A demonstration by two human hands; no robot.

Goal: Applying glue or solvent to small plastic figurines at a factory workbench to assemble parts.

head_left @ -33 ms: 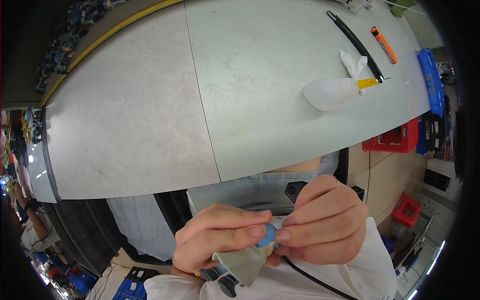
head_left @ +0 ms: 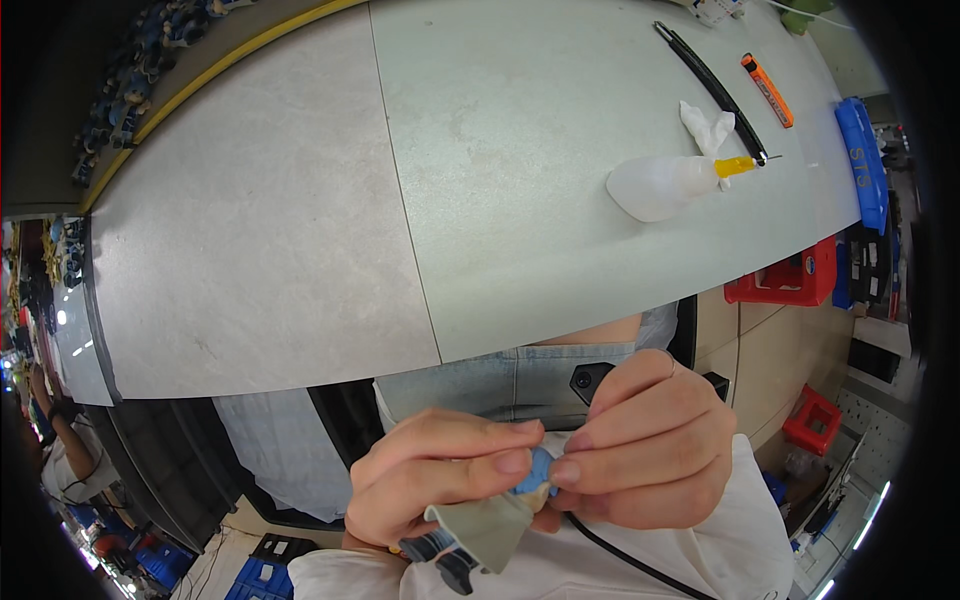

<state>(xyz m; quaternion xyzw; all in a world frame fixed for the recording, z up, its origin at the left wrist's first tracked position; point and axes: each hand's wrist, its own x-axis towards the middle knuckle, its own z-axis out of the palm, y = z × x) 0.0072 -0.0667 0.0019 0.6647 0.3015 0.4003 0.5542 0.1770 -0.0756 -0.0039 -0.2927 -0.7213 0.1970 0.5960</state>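
Both hands meet below the desk's near edge: the left hand (head_left: 440, 475) and right hand (head_left: 645, 445) pinch a small blue piece (head_left: 535, 470) atop a grey part (head_left: 485, 530), a black cable (head_left: 620, 555) trailing away. Farther off, near the desk's (head_left: 300, 200) far right corner, lie a white squeeze bottle (head_left: 665, 183), crumpled tissue (head_left: 705, 127) and an orange pen (head_left: 767, 90).

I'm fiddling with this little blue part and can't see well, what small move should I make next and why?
Probably tilt it up clear of your fingertips: the blue part is pinched between left hand and right hand, mostly hidden, above the grey piece.
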